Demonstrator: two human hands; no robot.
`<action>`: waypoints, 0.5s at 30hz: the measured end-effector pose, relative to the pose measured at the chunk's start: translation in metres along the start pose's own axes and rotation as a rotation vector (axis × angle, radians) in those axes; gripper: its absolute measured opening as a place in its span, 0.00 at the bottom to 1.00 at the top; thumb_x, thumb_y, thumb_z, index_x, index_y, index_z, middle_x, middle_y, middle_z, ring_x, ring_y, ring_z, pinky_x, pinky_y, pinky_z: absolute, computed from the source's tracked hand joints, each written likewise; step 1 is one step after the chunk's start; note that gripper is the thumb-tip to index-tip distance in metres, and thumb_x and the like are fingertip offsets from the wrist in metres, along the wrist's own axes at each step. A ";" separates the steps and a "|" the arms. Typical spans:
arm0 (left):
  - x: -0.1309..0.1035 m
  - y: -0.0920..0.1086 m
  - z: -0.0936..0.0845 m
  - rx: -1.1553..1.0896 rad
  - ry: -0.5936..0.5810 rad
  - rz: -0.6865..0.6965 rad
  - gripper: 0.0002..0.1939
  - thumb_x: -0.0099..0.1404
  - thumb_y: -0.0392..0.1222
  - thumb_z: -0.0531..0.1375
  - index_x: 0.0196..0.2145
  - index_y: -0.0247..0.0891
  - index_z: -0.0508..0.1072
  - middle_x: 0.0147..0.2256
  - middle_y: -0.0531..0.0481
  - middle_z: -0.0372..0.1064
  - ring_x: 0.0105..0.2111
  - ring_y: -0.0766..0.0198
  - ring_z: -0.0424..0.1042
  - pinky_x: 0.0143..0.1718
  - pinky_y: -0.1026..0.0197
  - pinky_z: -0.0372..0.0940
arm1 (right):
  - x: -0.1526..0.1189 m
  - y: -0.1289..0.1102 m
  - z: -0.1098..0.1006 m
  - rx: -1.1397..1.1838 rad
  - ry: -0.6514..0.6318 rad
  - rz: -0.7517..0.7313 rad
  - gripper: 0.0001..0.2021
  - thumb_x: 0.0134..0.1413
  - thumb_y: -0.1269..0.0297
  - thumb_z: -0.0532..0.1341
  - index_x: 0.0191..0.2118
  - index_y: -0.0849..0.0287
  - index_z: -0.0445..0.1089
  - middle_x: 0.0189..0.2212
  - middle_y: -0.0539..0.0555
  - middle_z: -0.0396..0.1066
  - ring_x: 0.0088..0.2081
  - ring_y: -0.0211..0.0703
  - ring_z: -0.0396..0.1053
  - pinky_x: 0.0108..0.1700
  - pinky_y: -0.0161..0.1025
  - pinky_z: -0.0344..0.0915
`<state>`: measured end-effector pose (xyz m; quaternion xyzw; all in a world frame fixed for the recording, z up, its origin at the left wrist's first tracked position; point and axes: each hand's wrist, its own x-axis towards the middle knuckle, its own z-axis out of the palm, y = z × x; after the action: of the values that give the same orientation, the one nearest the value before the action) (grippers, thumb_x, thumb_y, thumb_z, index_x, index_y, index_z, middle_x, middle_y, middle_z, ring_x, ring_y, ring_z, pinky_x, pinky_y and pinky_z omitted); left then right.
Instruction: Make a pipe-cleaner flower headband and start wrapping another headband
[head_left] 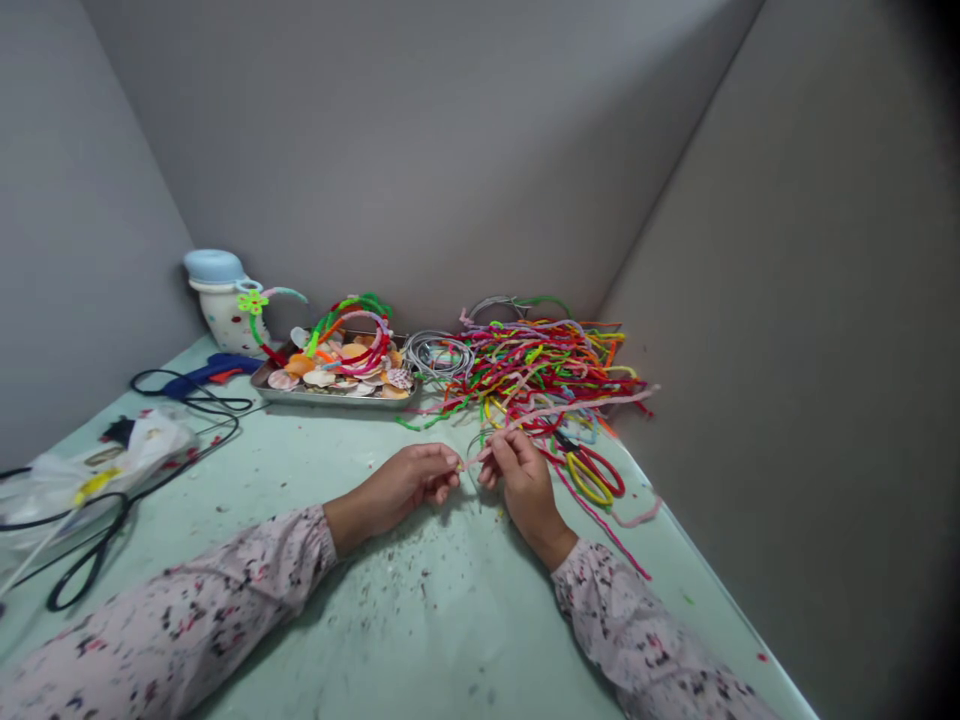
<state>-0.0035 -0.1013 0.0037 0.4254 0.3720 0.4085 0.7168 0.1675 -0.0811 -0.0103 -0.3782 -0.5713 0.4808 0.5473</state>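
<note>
Stretching from the fingertips of the left hand (405, 487) through those of the right hand (521, 490), a pale pink fuzzy strand (592, 404) is held above the middle of the table (465, 640). One end is pinched narrowly by the left thumb and finger; just beside it, the strand is gripped by the right hand, and its long free part is extended past that hand over the pile of colored strands (547, 350). A thin wire loop (470, 447) is seen at the right fingertips, though whether it is gripped cannot be told. Scissors (576, 476) are placed near the right hand, partly covered by strands. Behind the left hand, shells (319, 377) are heaped in a metal tray (337, 399), with colorful fuzzy rings (385, 345) laid on top; coiled wire (439, 370) is set between tray and pile.
</note>
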 end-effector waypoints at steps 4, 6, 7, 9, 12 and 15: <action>0.001 -0.003 -0.001 0.157 -0.054 -0.003 0.11 0.57 0.44 0.64 0.31 0.32 0.71 0.26 0.51 0.67 0.20 0.72 0.63 0.24 0.68 0.56 | 0.000 0.000 0.001 0.027 -0.027 -0.003 0.13 0.58 0.53 0.56 0.31 0.58 0.63 0.24 0.48 0.68 0.20 0.33 0.64 0.22 0.32 0.61; 0.002 -0.006 -0.003 0.237 -0.079 0.020 0.12 0.57 0.45 0.63 0.32 0.33 0.71 0.26 0.51 0.67 0.21 0.72 0.64 0.24 0.68 0.56 | 0.000 -0.001 0.001 0.036 -0.044 0.007 0.13 0.58 0.52 0.56 0.31 0.58 0.64 0.25 0.48 0.69 0.20 0.33 0.64 0.22 0.32 0.61; 0.003 -0.008 -0.004 0.267 -0.087 0.032 0.12 0.57 0.46 0.63 0.32 0.33 0.71 0.26 0.51 0.67 0.21 0.71 0.64 0.24 0.67 0.56 | 0.000 -0.002 0.001 0.038 -0.046 0.015 0.14 0.58 0.52 0.56 0.31 0.58 0.64 0.24 0.48 0.69 0.19 0.33 0.64 0.22 0.31 0.60; 0.004 -0.012 -0.005 0.310 -0.102 0.055 0.12 0.58 0.46 0.62 0.32 0.34 0.70 0.25 0.52 0.67 0.21 0.71 0.65 0.24 0.67 0.55 | 0.000 -0.003 0.002 0.045 -0.046 0.032 0.14 0.58 0.52 0.56 0.31 0.58 0.64 0.24 0.48 0.69 0.19 0.33 0.63 0.21 0.31 0.60; 0.003 -0.015 -0.002 0.378 -0.096 0.111 0.10 0.58 0.46 0.62 0.31 0.35 0.69 0.24 0.54 0.65 0.21 0.70 0.65 0.24 0.66 0.56 | 0.000 -0.004 0.003 0.060 -0.048 0.049 0.13 0.58 0.53 0.56 0.31 0.58 0.64 0.23 0.47 0.68 0.19 0.32 0.63 0.21 0.31 0.59; -0.002 -0.013 0.004 0.526 -0.033 0.224 0.09 0.60 0.45 0.59 0.31 0.36 0.69 0.24 0.54 0.65 0.23 0.68 0.64 0.26 0.65 0.57 | 0.002 -0.004 0.001 0.078 -0.027 0.065 0.14 0.57 0.52 0.57 0.30 0.58 0.64 0.22 0.47 0.68 0.18 0.32 0.63 0.20 0.30 0.59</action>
<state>0.0030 -0.1080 -0.0062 0.6418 0.4044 0.3675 0.5381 0.1663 -0.0802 -0.0062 -0.3682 -0.5469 0.5252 0.5380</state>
